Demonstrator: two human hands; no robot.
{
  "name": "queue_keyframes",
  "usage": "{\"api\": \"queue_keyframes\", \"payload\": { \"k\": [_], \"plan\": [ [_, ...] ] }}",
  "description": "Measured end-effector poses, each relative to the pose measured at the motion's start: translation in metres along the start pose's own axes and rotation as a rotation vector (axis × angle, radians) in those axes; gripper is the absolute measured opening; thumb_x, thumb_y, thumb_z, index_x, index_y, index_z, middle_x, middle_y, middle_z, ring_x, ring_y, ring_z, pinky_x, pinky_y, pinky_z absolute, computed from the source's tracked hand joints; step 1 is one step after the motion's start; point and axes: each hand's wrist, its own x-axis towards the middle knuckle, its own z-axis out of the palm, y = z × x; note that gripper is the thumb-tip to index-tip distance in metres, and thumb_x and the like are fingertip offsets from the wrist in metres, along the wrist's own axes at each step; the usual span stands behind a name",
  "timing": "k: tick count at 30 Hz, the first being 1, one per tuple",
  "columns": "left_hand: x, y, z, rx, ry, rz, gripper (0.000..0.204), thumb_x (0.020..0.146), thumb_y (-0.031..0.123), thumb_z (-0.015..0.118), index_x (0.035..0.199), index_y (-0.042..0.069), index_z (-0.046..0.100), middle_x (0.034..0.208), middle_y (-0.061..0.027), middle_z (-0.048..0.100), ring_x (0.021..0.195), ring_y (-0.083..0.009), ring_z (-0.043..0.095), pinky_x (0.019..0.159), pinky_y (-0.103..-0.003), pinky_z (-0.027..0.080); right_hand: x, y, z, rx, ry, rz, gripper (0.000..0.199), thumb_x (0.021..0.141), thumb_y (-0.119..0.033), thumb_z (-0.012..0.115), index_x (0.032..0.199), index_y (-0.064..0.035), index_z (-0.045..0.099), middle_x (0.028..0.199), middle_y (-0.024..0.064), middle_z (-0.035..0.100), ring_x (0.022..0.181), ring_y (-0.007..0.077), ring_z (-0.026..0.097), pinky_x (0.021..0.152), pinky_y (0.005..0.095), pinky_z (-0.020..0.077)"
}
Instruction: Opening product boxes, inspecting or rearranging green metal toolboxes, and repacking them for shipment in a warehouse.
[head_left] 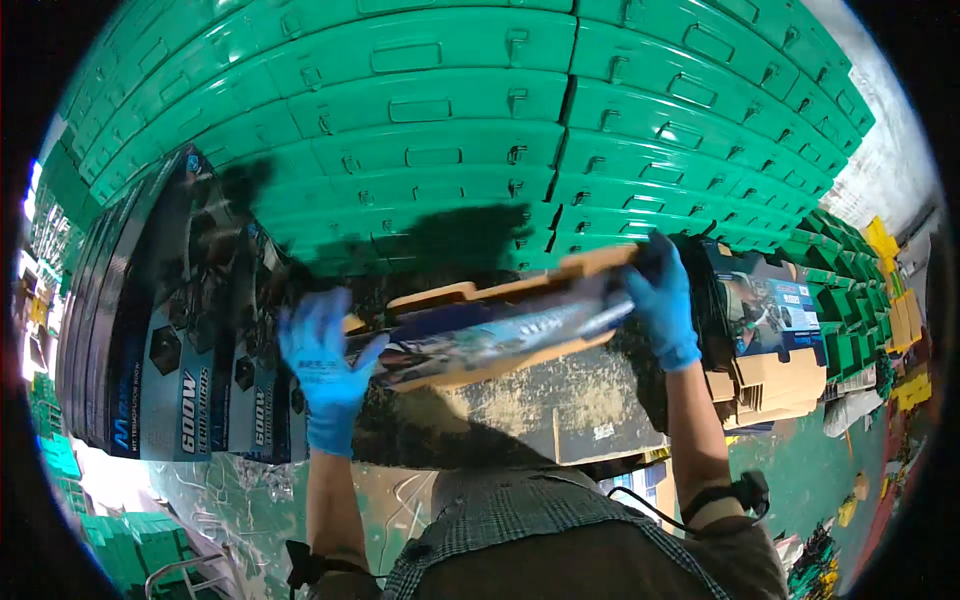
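A long printed cardboard box (500, 335), dark with a blue and white picture, is held level over the worktable. Brown flaps stick out along its far and near edges, and motion blurs it a little. My left hand (328, 350), in a blue glove, holds the box's left end with the thumb across it; its fingers are smeared by motion. At the other end, my blue-gloved right hand (662, 308) grips the box, its fingertips on the far side. The box tilts slightly, its right end farther away from me.
Several dark printed boxes (150, 330) stand upright in a row on the left. To the right lies a stack of flat printed cartons (770, 310) with brown flaps. Green metal cases (430, 110) form a wall behind the worn black table (480, 425).
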Motion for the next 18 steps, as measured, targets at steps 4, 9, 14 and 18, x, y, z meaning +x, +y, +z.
{"api": "queue_keyframes", "payload": {
  "k": [4,9,14,18],
  "plan": [
    [-0.01,0.02,0.026,-1.002,-0.18,-0.278,0.114,0.059,0.023,0.085,0.147,0.007,0.015,0.143,-0.0169,0.033,0.127,-0.0275,0.038,0.104,-0.041,0.033,-0.035,0.004,-0.09,-0.035,-0.247,0.15,0.067,0.07,0.008,0.048,0.137,0.0013,0.039,0.129,0.0107,0.051,0.12,0.0182,0.046,0.104,0.0319,0.034],
    [-0.018,0.053,0.064,-1.673,-0.283,-0.463,0.11,0.063,0.003,0.077,0.148,0.011,0.007,0.146,-0.0111,0.03,0.129,-0.0233,0.036,0.105,-0.038,0.035,-0.045,-0.001,-0.151,-0.074,-0.582,0.281,0.068,0.074,-0.007,0.06,0.138,0.0025,0.037,0.136,0.0131,0.046,0.125,0.0218,0.043,0.107,0.0335,0.0298],
    [-0.025,0.044,0.058,-1.44,-0.299,-0.92,0.048,0.076,0.007,0.07,0.12,0.007,0.052,0.107,-0.0025,0.058,0.096,-0.0129,0.056,0.084,-0.028,0.048,-0.039,0.013,-0.137,0.023,-0.503,0.231,0.089,0.077,-0.048,0.07,0.14,0.0021,0.032,0.133,0.0136,0.049,0.122,0.0219,0.046,0.1,0.0324,0.0379],
    [-0.036,-0.006,0.015,-1.32,-0.389,-0.99,0.041,0.076,0.015,0.074,0.112,0.007,0.055,0.094,-0.0007,0.056,0.086,-0.0091,0.056,0.073,-0.025,0.048,-0.017,0.037,-0.117,0.181,-0.747,0.466,0.068,0.089,-0.036,0.06,0.14,0.0008,0.034,0.127,0.0114,0.055,0.107,0.0136,0.055,0.075,0.0241,0.0471]
  ]
}}
